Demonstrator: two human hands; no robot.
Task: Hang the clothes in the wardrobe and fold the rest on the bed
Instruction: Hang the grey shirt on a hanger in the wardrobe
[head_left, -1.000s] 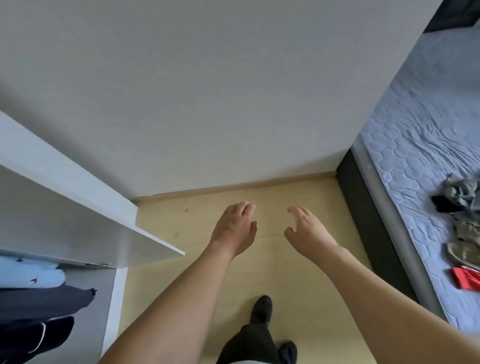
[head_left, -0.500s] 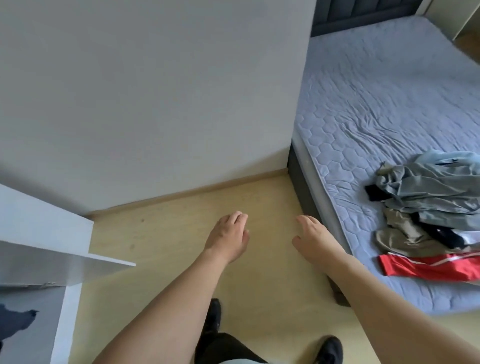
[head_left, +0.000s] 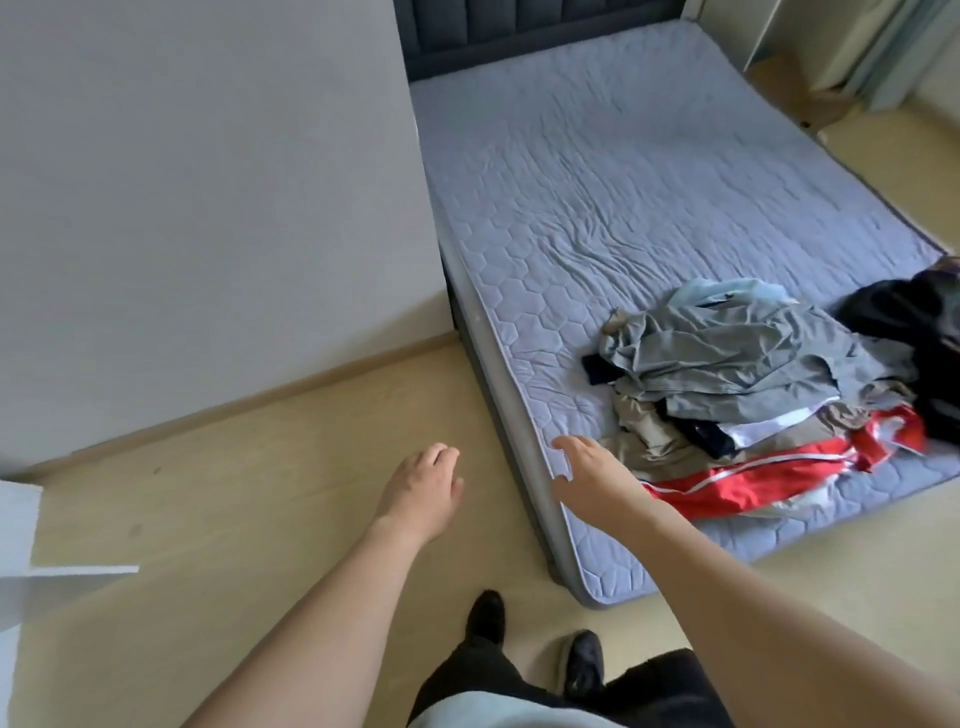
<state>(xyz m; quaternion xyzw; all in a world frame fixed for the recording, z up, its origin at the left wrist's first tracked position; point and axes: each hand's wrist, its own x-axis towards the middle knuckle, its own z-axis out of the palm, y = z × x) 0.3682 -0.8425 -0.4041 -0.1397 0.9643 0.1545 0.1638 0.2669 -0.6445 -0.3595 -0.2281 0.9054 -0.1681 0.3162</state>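
- We face the bed (head_left: 649, 171), its grey quilted cover bare over the head end and middle; it is where the clothes wait and where the folding will be done.
- The wardrobe (head_left: 21, 551) shows only as a white edge at the far left of the view, well apart from the bed, so we cannot see its rail or what hangs inside.
- The pile of clothes (head_left: 753, 384) lies near the bed's foot corner on our side: a grey garment on top, tan and white pieces under it, a red-and-white garment (head_left: 753, 478) at the near edge. A black garment (head_left: 914, 332) sits just beside the pile toward the far edge.
- Our right hand (head_left: 592, 473) hangs over the bed's near edge, fingers spread and relaxed, holding nothing, near the tan cloth; whether it touches the cover is hard to tell.
- Our left hand (head_left: 421, 488) hovers over the floor (head_left: 234, 493), fingers loosely bent, empty.
- We judge the step in hand is fetching the next garment. The next move calls for reaching further right, pinching one piece free of the heap, and deciding whether it hangs or folds.
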